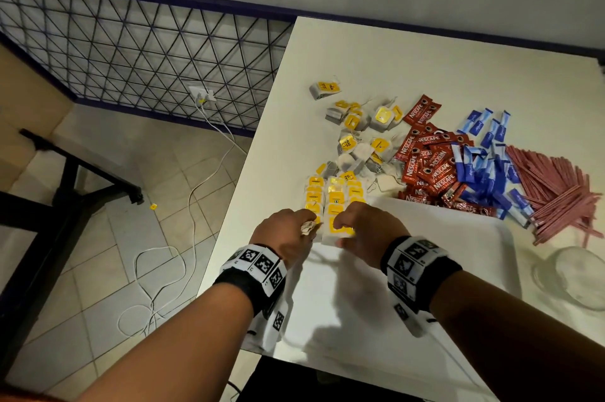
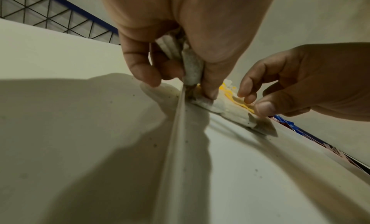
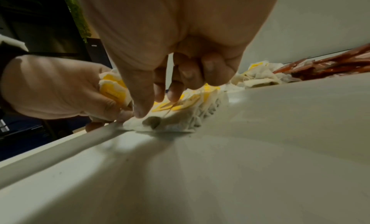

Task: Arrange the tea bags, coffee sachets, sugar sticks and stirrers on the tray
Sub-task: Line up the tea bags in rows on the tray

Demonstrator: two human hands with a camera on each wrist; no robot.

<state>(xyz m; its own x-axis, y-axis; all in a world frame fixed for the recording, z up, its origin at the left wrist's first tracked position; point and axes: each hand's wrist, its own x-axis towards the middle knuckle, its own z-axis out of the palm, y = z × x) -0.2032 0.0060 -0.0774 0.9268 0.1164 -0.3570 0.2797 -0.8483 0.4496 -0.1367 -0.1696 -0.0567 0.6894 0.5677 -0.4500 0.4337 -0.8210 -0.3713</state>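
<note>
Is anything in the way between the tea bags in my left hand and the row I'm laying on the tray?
Nothing visible. The left hand holds its tea bags at the tray rim, right beside the laid row. Only the right hand is there, pinching the nearest laid bag.

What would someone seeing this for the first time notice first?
Probably the bright heap on the white table: red coffee sachets, blue sugar sticks and pink stirrers fanned out on the right, with loose yellow-tagged tea bags to their left. Next, the two hands at the tray's far left corner: the left hand grips tea bags while the right hand sets one into neat rows.
</note>
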